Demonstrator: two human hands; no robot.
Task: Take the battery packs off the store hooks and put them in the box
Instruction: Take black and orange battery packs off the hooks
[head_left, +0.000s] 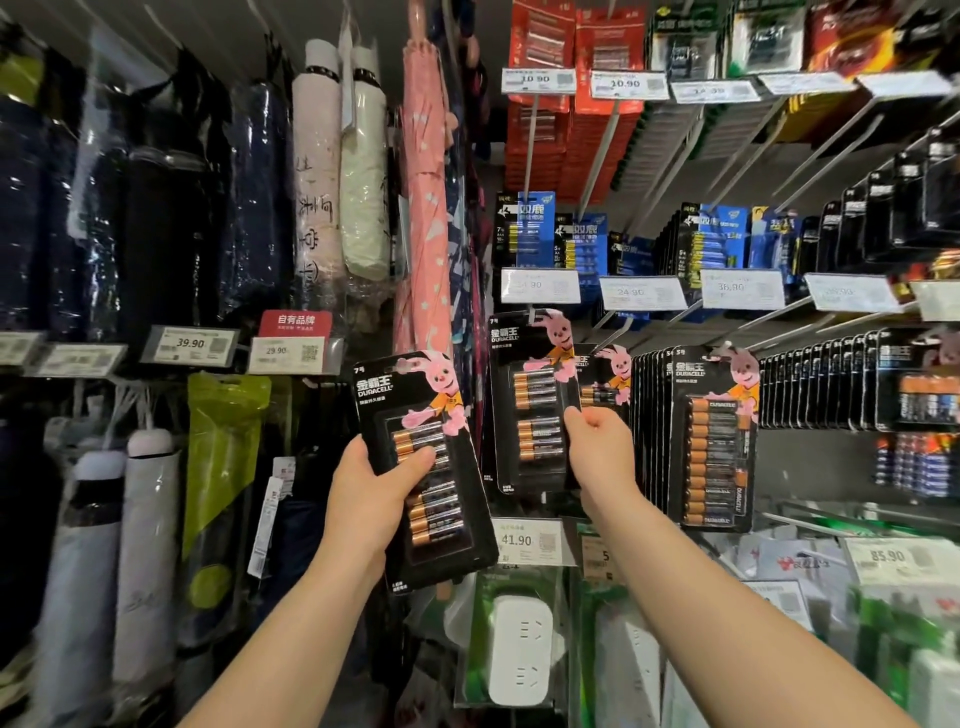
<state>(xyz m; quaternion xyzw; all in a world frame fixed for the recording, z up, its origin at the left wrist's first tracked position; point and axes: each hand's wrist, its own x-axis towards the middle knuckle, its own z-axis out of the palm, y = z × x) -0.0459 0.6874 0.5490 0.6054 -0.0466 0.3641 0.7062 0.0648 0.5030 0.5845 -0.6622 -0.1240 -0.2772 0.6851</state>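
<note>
Black-carded battery pack (423, 467), 1 in number, is clamped in the left hand (371, 499), clear of the hooks and tilted, left of the 41.90 price tag (527, 540). Directly above that tag, the right hand (597, 449) pinches the right edge of the front hanging pack (532, 405), long axis vertical, on its hook. No box is in view; 2 hands, 2 packs engaged.

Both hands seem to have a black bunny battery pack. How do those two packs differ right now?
The pack in the left hand, the left pack, is off its hook, tilted, and held away from the display. The right pack hangs upright at the hooks, with the right hand pinching its lower right edge. Both are black Duracell cards with a pink bunny and copper-topped batteries.
</note>
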